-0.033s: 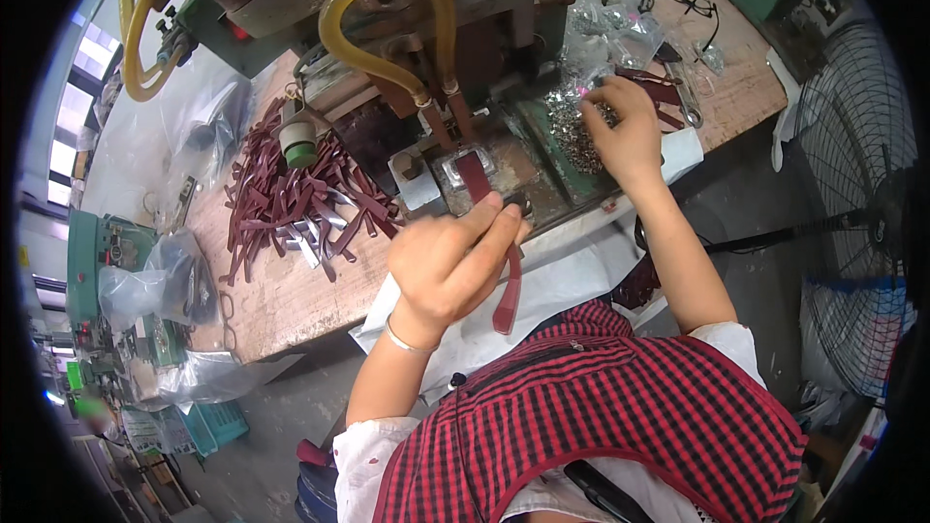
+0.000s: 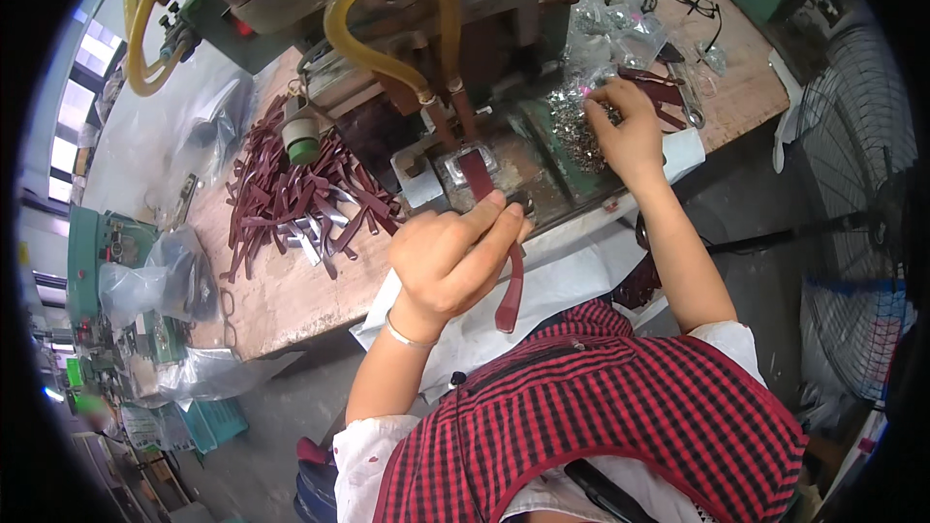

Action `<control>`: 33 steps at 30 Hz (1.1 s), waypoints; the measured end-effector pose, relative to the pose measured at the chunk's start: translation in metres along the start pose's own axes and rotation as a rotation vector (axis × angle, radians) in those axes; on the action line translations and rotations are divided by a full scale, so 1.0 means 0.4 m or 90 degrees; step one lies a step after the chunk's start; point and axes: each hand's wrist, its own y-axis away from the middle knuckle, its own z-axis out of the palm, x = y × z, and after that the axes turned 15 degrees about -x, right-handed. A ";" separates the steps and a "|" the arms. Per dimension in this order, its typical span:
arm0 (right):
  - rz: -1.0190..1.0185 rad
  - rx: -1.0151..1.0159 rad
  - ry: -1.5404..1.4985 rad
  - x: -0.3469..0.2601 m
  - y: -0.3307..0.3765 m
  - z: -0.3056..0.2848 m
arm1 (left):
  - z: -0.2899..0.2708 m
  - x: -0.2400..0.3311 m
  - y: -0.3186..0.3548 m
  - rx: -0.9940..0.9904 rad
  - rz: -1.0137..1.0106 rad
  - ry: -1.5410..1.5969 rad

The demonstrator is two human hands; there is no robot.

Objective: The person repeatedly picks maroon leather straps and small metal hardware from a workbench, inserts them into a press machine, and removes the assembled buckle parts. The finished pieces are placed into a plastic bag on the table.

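My left hand [image 2: 448,257] is closed on a dark red strap [image 2: 509,298], pinching it between thumb and forefinger. The strap's near end hangs below my fingers, while its far end lies on a small metal plate [image 2: 455,163] beneath the press head [image 2: 448,116] of a bench machine. Off to the right, my right hand [image 2: 630,136] is bent over a pile of small shiny metal pieces [image 2: 575,138] on the machine's green bed. Its thumb and fingertips curl toward each other. Whatever lies between them is too small to make out.
Left of the machine, a heap of dark red straps [image 2: 300,194] covers part of the wooden table [image 2: 281,315]. Plastic bags of metal parts [image 2: 610,19], a wrench [image 2: 692,102] and eyeglasses [image 2: 693,2] lie at the far right. A yellow hose [image 2: 334,24] loops overhead; a black fan [image 2: 862,126] stands at right.
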 end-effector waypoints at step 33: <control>0.157 -0.053 -0.213 -0.026 0.120 -0.059 | -0.056 -0.356 0.273 0.002 -0.533 -0.032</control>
